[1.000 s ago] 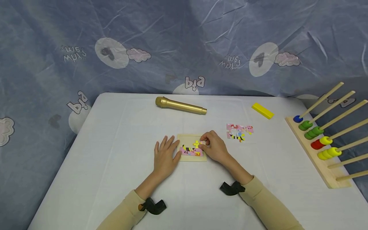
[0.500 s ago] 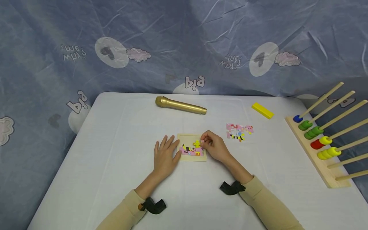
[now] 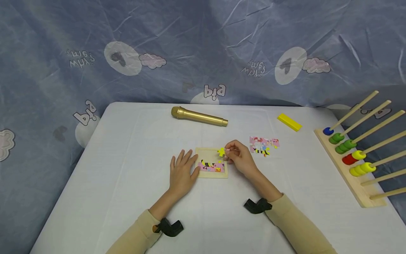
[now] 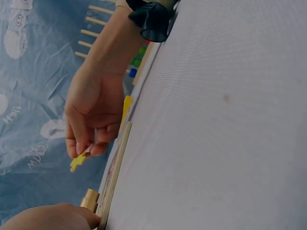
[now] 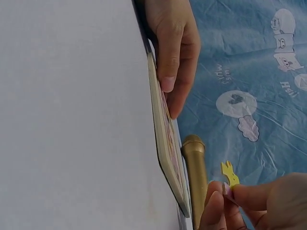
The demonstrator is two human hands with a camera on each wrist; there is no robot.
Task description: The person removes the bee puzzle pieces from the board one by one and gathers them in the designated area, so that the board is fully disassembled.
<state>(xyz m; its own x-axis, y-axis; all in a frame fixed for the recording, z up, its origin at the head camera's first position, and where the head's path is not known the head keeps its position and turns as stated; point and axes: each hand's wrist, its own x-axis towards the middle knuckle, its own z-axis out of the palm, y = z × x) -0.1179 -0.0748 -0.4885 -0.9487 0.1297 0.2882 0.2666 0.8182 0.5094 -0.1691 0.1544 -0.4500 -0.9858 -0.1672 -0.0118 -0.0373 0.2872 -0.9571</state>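
My right hand [image 3: 240, 158] pinches a yellow and pink puzzle piece [image 3: 221, 152] between thumb and fingertips, raised over the right side of a light wooden puzzle tray [image 3: 211, 176]. In the right wrist view the piece [image 5: 230, 174] shows a yellow, pronged outline above the fingertips. Along the tray's near part lies a pink row of fitted puzzle pieces [image 3: 210, 167]; bare wood shows behind it. My left hand [image 3: 183, 174] rests with spread fingers at the tray's left edge, its thumb against the frame. The left wrist view shows the held piece [image 4: 78, 162] well above the tray.
Several loose puzzle pieces [image 3: 260, 145] lie together right of the tray. A gold microphone [image 3: 200, 116] lies behind it, and a yellow block [image 3: 289, 122] at the back right. A wooden bead stacker [image 3: 352, 165] with upright pegs stands along the right edge.
My right hand has lifted the yellow and pink puzzle piece from the fitted row and moved it slightly back and right. The left hand has stayed in place.
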